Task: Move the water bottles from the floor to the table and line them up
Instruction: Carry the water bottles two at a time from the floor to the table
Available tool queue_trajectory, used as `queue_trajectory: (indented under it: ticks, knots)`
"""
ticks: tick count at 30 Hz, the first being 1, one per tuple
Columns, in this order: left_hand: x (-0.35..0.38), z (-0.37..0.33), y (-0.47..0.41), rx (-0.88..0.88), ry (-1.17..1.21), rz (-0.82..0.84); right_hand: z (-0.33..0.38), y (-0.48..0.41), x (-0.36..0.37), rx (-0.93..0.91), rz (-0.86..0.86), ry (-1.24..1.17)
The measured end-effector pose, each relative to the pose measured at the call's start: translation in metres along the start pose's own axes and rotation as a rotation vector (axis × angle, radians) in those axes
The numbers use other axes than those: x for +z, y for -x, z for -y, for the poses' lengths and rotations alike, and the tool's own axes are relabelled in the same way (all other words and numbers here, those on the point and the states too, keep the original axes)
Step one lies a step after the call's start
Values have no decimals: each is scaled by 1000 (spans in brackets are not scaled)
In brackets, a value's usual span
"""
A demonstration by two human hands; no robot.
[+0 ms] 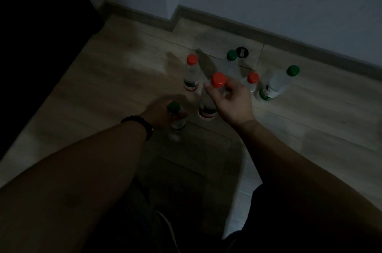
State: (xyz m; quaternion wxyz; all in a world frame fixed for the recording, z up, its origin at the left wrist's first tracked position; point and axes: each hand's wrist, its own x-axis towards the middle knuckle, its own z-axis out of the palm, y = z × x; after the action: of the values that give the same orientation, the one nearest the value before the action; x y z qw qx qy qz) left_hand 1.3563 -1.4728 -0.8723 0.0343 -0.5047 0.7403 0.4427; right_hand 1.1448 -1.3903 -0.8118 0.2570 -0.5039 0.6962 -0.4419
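Observation:
Several clear water bottles stand on the dim wooden floor. My left hand (160,113) grips the neck of a green-capped bottle (175,123) at the near left. My right hand (232,100) curls its fingers round the neck of a red-capped bottle (206,107) just below the cap. Behind them stand a red-capped bottle (191,75), a green-capped bottle (231,62), a small red-capped bottle (252,81) partly hidden by my right hand, and a green-capped bottle (277,85) at the right. No table is in view.
A grey wall with a dark skirting board (268,31) runs behind the bottles. A dark piece of furniture (41,25) fills the left side. A small black ring-shaped object (241,52) lies by the wall. My legs and a shoe (165,225) are at the bottom.

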Motion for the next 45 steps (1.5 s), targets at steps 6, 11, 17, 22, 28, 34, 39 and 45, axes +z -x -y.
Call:
queue_trajectory:
  ticks: [6,11,17,22,28,34,39,45]
  knots:
    - [-7,-6,-1,37,183,-160,0,5,-14,32,-46,-95]
    - [-42,-69,42,151,294,-260,45,16,-53,118,-125,-142]
    - [-149,-217,162,226,344,-310,200,30,-155,200,-149,-133]
    - [-243,-349,295,344,388,-266,368,45,-266,234,-125,-185]
    - [-332,-489,421,419,505,-298,538,64,-382,195,-166,-245]
    - [-383,-569,470,506,605,-271,634,79,-441,151,-304,-375]
    - [-394,-607,475,526,523,-149,667,94,-461,178,-479,-439]
    - [-368,-629,475,499,477,-8,667,130,-476,234,-681,-426]
